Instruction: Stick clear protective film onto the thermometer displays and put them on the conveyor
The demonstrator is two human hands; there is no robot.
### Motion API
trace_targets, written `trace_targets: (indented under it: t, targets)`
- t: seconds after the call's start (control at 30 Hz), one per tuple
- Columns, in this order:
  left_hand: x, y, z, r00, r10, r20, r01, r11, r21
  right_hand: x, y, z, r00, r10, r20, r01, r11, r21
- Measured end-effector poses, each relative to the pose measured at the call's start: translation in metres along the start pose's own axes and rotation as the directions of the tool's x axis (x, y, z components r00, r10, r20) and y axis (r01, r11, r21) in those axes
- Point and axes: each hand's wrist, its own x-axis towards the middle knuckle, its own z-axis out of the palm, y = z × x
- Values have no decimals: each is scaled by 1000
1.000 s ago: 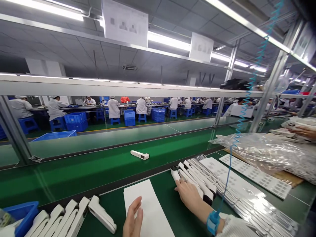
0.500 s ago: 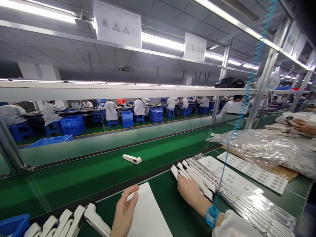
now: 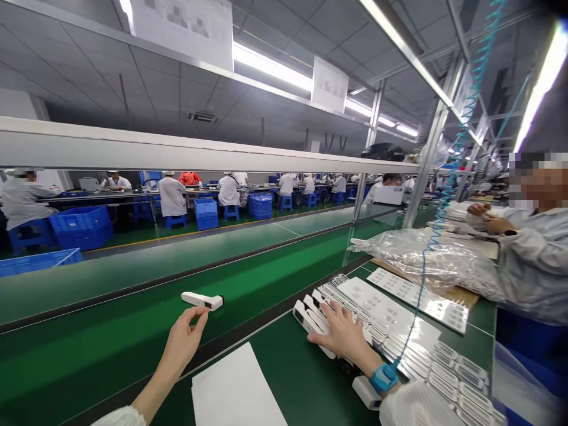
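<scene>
A white handheld device (image 3: 202, 300) with a small dark window, shaped like a forehead thermometer, lies on the green belt. My left hand (image 3: 189, 332) is just in front of it, thumb and forefinger slightly apart and holding nothing. Whether its fingertips touch the device I cannot tell. My right hand (image 3: 341, 330) rests with spread fingers over a row of similar white devices (image 3: 306, 316) on the green bench and partly hides them. A blue wrist strap (image 3: 384, 377) with a coiled cord circles my right wrist. Between my hands lies a white sheet (image 3: 237, 387).
Clear-windowed frame parts (image 3: 457, 378) and a printed white card (image 3: 417, 299) lie at right. Beyond them are a clear plastic bag (image 3: 426, 254) and a co-worker's hands (image 3: 492, 219). A metal post (image 3: 426, 165) rises behind the bench.
My left hand has moved forward from beside the white sheet to the device on the belt. My right hand's fingers have spread over the row. The view has turned right.
</scene>
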Motion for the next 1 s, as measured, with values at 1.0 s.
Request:
trace_targets:
  t: [1.0]
  targets:
    - [118,-105,-57,916,-158,369,-166,688,706,1,-7,-6,987,-67,145,68,998,-5]
